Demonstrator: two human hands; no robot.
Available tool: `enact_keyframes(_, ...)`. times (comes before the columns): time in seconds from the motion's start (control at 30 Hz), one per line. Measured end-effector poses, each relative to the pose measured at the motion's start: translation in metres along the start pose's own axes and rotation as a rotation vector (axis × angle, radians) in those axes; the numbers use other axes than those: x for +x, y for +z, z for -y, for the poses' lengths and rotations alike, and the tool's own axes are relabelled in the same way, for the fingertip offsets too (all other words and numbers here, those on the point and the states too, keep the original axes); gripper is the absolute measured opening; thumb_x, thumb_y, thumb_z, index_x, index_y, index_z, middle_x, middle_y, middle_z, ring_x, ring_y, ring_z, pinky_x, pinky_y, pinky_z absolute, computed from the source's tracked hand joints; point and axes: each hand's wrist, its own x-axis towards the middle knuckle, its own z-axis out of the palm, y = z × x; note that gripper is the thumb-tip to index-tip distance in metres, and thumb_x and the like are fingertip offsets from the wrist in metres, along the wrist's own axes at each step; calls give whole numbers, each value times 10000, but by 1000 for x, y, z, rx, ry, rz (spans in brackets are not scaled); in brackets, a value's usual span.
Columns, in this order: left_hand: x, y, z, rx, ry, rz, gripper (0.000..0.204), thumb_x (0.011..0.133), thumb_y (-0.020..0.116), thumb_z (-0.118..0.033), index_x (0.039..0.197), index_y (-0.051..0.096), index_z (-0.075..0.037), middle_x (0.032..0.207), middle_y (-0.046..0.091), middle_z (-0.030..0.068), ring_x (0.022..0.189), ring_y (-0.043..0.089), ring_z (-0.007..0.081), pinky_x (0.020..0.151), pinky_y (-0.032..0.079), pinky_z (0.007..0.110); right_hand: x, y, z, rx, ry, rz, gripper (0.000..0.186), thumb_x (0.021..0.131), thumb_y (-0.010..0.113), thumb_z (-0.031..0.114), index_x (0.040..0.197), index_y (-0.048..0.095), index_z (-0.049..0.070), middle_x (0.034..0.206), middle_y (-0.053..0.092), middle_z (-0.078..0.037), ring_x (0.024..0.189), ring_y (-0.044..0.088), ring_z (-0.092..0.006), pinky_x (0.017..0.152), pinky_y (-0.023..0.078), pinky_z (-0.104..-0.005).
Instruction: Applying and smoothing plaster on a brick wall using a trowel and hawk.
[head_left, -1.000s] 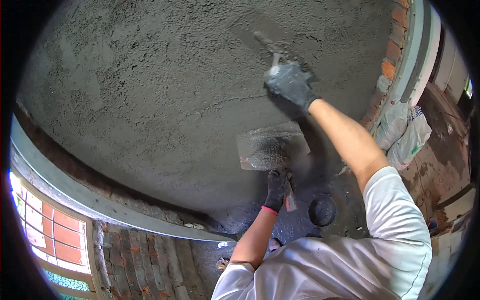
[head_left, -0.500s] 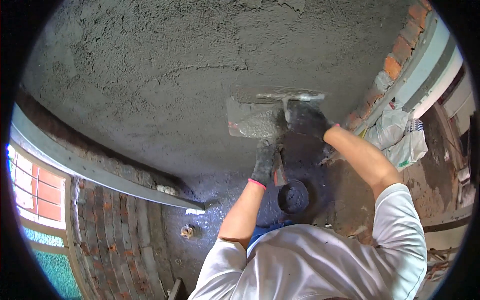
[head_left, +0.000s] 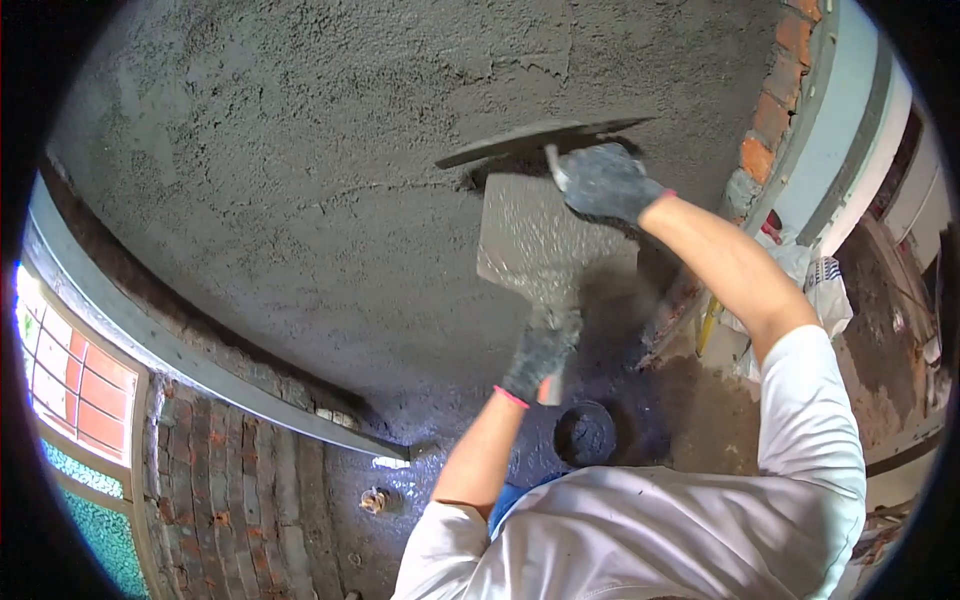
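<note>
Right hand (head_left: 605,183), raised, fingers closed round the trowel (head_left: 540,141); left hand (head_left: 541,352) grips the hawk (head_left: 545,245) below; open wall (head_left: 300,180) lies leftward.

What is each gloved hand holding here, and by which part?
The right hand grips a plastering trowel by its handle, blade against the rendered wall. The left hand holds a mortar hawk from beneath, by its handle.

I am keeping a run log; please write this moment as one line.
left hand: holds hawk from below | right hand: holds trowel, blade against plastered wall | bucket: on floor below
</note>
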Motion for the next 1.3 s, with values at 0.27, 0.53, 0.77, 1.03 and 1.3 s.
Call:
enact_keyframes(0.27,22,2,24,-218,-220,-131,84,929,559,-177,943,549,-95,791,613,80,645,599,238,571,506,391,92,-23,-35,-133,66,-141,332,883,410,299,875,673,96,802,712,-84,750,670,-273,714,484,-486)
enact_keyframes(0.53,13,21,-6,-355,-254,-154,167,873,648,-75,977,521,-104,735,581,59,572,568,205,471,471,351,79,-63,-100,-333,-6,-400,301,872,453,201,1027,599,-11,759,673,-192,676,671,-346,587,510,-480)
enact_keyframes(0.77,11,9,3,-288,-272,-71,139,947,546,-225,1014,594,-113,845,619,38,721,594,179,608,493,359,13,-22,-84,-436,237,-364,452,859,496,126,1224,548,-134,652,645,-168,529,645,-245,438,519,-396)
enact_keyframes(1.03,33,-23,51,337,63,61,344,750,637,-315,1018,629,-99,985,639,125,978,591,315,871,437,447,-7,67,-51,13,111,-237,474,875,481,164,1260,505,-112,663,663,-154,563,660,-280,522,522,-435)
enact_keyframes(1.3,30,-11,41,-303,-186,32,96,899,594,-200,925,565,-111,686,572,35,531,551,208,460,462,361,32,-22,-122,-499,-151,-397,409,869,483,133,1140,543,-167,674,673,-137,579,661,-247,508,502,-396)
